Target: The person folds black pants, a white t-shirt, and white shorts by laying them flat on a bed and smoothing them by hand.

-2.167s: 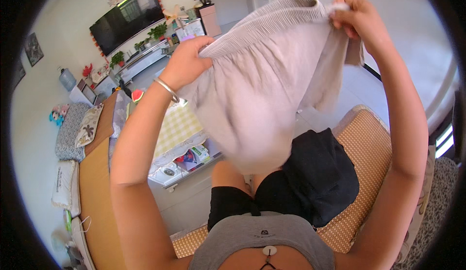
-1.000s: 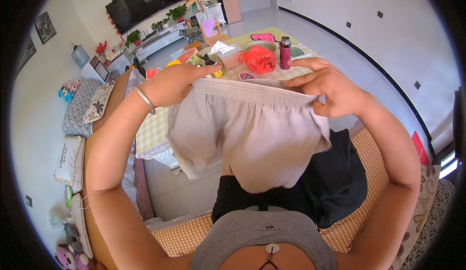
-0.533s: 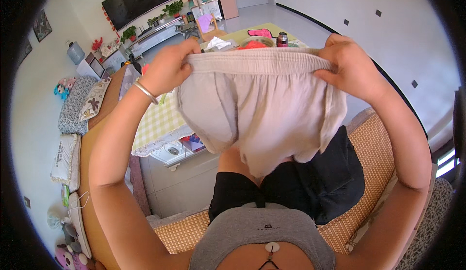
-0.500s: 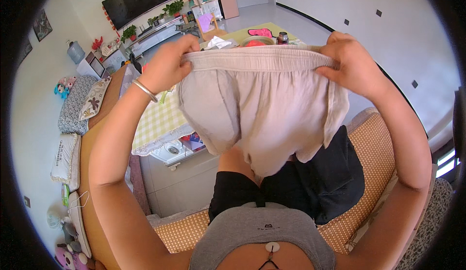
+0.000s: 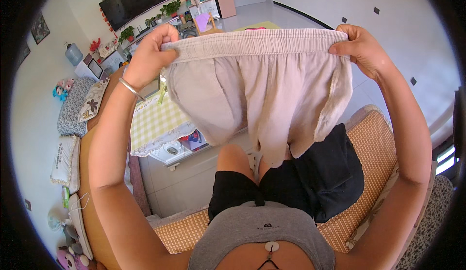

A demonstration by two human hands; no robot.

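Observation:
A pair of light beige shorts (image 5: 276, 90) hangs in the air in front of me, stretched wide by its gathered elastic waistband. At the waistband's left end, my left hand (image 5: 153, 54) pinches the cloth between thumb and fingers; a silver bangle circles that wrist. My right hand (image 5: 361, 49) grips the opposite end in the same way. Seams and a pocket-shaped panel show on the cloth, and its legs dangle above my knees. Across the right side of my lap lies a dark folded cloth (image 5: 335, 177).
Beyond the shorts stands a low table with a green checked cloth (image 5: 155, 124), partly hidden. I sit on a sofa with a woven tan mat (image 5: 371, 148). Cushions (image 5: 65, 158) line the sofa at left. A television (image 5: 138, 3) and potted plants (image 5: 170, 8) are at the far wall.
My hands have moved farther apart and slightly up, pulling the waistband wider and tauter. The shorts have risen and now hide more of the table behind.

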